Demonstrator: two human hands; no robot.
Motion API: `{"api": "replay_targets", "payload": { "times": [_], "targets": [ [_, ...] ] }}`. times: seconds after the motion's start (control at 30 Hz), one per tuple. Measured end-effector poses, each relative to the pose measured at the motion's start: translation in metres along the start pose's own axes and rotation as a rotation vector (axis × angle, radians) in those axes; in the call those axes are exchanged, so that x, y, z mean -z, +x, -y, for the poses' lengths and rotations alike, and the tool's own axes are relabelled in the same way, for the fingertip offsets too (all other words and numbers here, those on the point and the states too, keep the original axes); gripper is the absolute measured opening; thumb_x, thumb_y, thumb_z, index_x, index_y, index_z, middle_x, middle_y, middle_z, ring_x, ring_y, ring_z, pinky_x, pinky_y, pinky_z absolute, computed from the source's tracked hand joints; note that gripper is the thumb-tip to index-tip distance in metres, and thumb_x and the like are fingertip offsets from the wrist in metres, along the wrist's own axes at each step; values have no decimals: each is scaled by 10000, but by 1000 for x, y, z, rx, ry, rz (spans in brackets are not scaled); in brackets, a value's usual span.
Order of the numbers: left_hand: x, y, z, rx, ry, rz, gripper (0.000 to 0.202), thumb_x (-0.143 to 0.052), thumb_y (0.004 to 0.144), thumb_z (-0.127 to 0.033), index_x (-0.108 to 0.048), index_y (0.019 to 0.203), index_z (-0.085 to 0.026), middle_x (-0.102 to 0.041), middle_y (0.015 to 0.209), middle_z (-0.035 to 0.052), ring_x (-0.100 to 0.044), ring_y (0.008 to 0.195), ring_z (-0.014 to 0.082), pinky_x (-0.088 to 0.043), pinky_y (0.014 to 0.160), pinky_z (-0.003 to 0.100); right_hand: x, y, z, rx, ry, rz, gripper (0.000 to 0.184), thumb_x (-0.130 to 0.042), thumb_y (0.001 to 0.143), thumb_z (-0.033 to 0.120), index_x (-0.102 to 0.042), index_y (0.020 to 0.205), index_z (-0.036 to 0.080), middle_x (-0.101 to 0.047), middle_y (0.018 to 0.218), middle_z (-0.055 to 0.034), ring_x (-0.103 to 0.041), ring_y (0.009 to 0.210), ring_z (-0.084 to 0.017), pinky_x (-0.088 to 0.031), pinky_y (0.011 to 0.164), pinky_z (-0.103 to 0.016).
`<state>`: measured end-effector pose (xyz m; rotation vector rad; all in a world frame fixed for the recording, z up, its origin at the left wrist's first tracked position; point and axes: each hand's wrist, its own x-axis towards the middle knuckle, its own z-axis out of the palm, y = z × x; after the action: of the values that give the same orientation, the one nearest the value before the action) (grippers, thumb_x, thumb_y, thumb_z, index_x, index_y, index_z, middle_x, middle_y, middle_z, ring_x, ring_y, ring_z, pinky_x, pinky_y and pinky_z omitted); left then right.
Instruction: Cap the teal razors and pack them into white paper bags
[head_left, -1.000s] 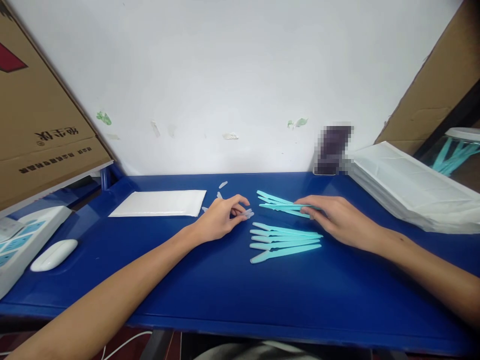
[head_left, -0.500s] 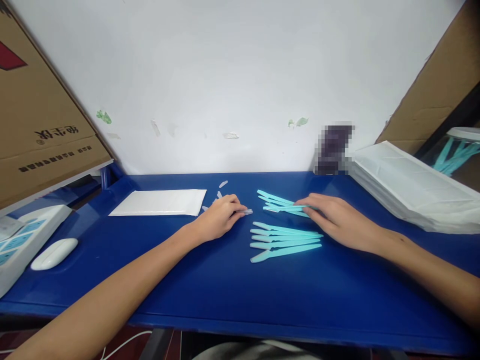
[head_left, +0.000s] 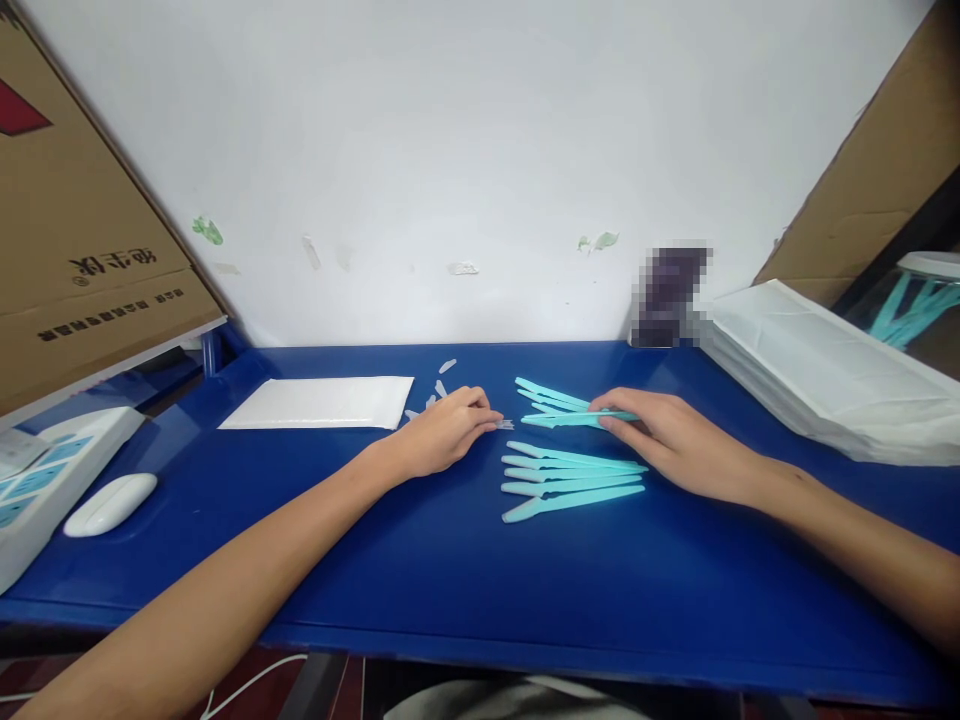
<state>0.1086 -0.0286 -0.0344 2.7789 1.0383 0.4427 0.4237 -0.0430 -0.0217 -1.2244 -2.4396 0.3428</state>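
Note:
My left hand (head_left: 455,428) pinches a clear plastic blade cap (head_left: 506,425), possibly more than one, between thumb and fingers. Its tip points right. Several loose clear caps (head_left: 448,366) lie on the desk behind and beside that hand. In my right hand (head_left: 660,435) is a turquoise eyebrow razor (head_left: 562,420), held by its handle with the blade end toward the left hand; a small gap separates it from the cap. Uncapped-looking turquoise razors (head_left: 551,392) lie just behind it. Nearer me, several razors with whitish ends (head_left: 570,488) are fanned out on the desk.
On the blue desk (head_left: 465,580), a white padded envelope (head_left: 319,403) lies left of the hands. Farther left are a white mouse (head_left: 111,504) and a white power strip (head_left: 67,480). A stack of white envelopes (head_left: 840,370) stands right. Cardboard boxes (head_left: 97,220) flank the desk.
My left hand has shifted slightly right with the cap. My right hand has turned the razor a little, bringing its blade end closer to the cap.

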Motion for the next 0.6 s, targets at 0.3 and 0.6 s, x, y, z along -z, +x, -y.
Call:
{"api": "replay_targets", "payload": {
  "times": [0.3,0.6],
  "targets": [
    [-1,3,0,-8,-1,-5,381,-354,1057,-296,-676,1227,-181,-587,1042,102,-582,963,207,-478,806,319,-2,0,3,41,36,12,376,-377,1006,452,-647,1140,227,-694,1120,-101,-650,954,-240,-517,812,-372],
    [-2,7,-1,-5,-55,-30,318,-436,1035,-289,-680,1206,-178,-638,1022,82,-603,981,206,-483,840,323,-7,4,13,41,44,42,390,-328,1026,428,-631,1140,211,-682,1085,-96,-635,970,-236,-493,852,-372]
  ]
}}
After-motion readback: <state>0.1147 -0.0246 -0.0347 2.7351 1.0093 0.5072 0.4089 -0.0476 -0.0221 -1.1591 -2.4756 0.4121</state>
